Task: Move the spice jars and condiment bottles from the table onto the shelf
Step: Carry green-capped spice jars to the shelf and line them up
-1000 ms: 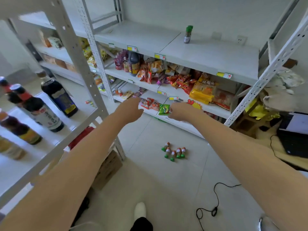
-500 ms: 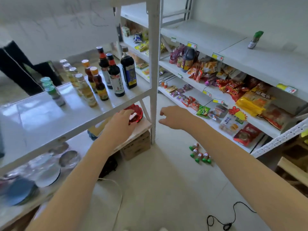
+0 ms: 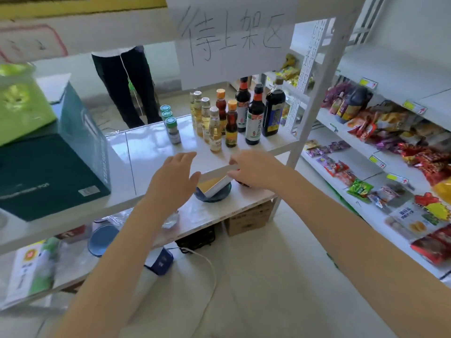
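Observation:
On the white table top (image 3: 151, 147) stand three green-capped spice jars (image 3: 172, 126), pale yellow bottles (image 3: 207, 118), amber orange-capped bottles (image 3: 230, 125) and dark sauce bottles (image 3: 255, 115), with a larger dark bottle (image 3: 274, 111) at the right end. My left hand (image 3: 174, 176) hovers over the table's front edge with fingers stretched out, holding nothing. My right hand (image 3: 253, 169) is beside it, fingers loosely bent at the edge, also holding nothing. Both hands are short of the bottles. The white shelf unit (image 3: 341, 132) stands to the right.
A teal box (image 3: 48, 154) and a green bag (image 3: 19, 101) fill the table's left side. A paper sign (image 3: 234, 37) hangs above the bottles. A person's legs (image 3: 124, 84) stand behind. Blue bowls (image 3: 214, 191) sit below. Snack packets (image 3: 380, 132) crowd the shelf's lower tiers.
The view has swung left from the snack shelf to the table. Both hands, holding nothing, have come forward to the table's front edge near the bottles.

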